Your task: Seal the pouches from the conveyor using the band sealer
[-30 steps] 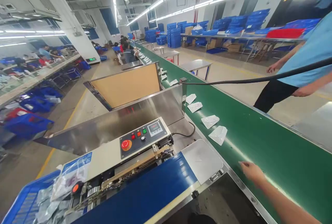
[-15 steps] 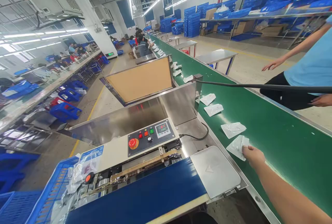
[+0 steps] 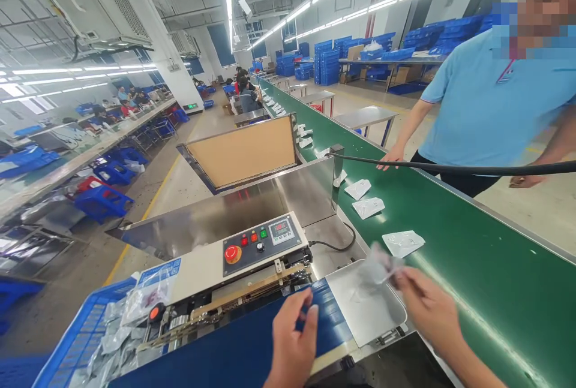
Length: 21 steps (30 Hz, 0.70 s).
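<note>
Clear packet (image 3: pixel 381 263) pinched in the right hand's (image 3: pixel 427 301) fingertips, left hand (image 3: pixel 294 337) raised over blue belt (image 3: pixel 238 340), thumb and fingers apart, packet print unreadable.

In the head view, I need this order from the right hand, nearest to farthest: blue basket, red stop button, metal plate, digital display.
1. Metal plate, just left of the right hand.
2. Digital display, right end of control panel.
3. Red stop button, panel's left end.
4. Blue basket, far left.
</note>
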### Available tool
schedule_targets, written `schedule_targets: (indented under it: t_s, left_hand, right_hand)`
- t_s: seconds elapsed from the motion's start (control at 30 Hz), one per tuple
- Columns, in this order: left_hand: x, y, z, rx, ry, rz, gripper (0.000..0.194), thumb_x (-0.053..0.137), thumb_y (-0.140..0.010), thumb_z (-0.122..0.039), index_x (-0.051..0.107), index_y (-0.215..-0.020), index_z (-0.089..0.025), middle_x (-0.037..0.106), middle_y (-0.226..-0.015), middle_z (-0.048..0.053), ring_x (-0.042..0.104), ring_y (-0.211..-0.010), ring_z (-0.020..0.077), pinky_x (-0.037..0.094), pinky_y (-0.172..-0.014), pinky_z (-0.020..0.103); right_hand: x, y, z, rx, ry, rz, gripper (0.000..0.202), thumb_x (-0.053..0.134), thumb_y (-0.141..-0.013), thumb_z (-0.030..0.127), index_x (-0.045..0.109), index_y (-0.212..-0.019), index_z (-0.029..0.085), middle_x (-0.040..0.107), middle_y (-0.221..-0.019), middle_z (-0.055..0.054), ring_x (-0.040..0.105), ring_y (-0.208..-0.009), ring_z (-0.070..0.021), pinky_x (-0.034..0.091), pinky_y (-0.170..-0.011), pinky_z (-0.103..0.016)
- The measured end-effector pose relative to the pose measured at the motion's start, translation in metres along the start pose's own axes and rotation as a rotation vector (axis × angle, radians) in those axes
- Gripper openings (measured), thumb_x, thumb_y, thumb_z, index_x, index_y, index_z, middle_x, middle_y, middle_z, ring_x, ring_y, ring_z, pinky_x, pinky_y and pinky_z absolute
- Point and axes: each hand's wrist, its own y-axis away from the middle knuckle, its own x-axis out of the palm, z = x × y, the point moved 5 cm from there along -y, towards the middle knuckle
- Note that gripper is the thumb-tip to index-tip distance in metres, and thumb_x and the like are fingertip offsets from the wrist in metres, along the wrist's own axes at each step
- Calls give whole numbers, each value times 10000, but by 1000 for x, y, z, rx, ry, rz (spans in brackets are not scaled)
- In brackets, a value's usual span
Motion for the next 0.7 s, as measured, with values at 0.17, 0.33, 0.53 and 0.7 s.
schedule_targets:
  t_s: [0.17, 0.33, 0.53, 0.7]
  left_hand:
    - [85, 0, -19, -42, 163, 139, 520, 537, -1069, -574, 848, -1216, -184, 843, -1104, 146, 764, -994, 295, 595, -892, 331]
    - [92, 15, -6, -96, 110, 60, 519, 484, -1090, -564, 840, -957, -211, 774, -851, 79, 664, -798, 232, 483, -758, 284]
    - [92, -4, 47, -458, 267, -150, 564, 760, -814, -632, 541, -502, -216, 446, -517, -16, 356, -552, 137, 256, -553, 284]
    - [97, -26, 79, -660, 442, -219, 536, 818, -681, -628, 562, -482, -200, 397, -461, -48, 295, -466, 94, 207, -497, 266]
  right_hand:
    - [52, 35, 32, -117, -216, 434, 531, 561, -985, 727, 761, -850, 253, 728, -757, -56, 657, -696, -224, 564, -710, -321]
    - [70, 43, 14, 55, -321, 609, 540, 624, -919, 767, 747, -899, 241, 709, -715, -33, 608, -623, -208, 503, -585, -308]
    - [98, 15, -14, 249, -262, 590, 523, 639, -832, 708, 517, -628, 243, 520, -486, 26, 426, -477, -128, 341, -498, -261]
    - [132, -2, -16, 439, -280, 653, 449, 681, -770, 624, 490, -626, 245, 540, -470, 23, 371, -411, -89, 258, -433, -234]
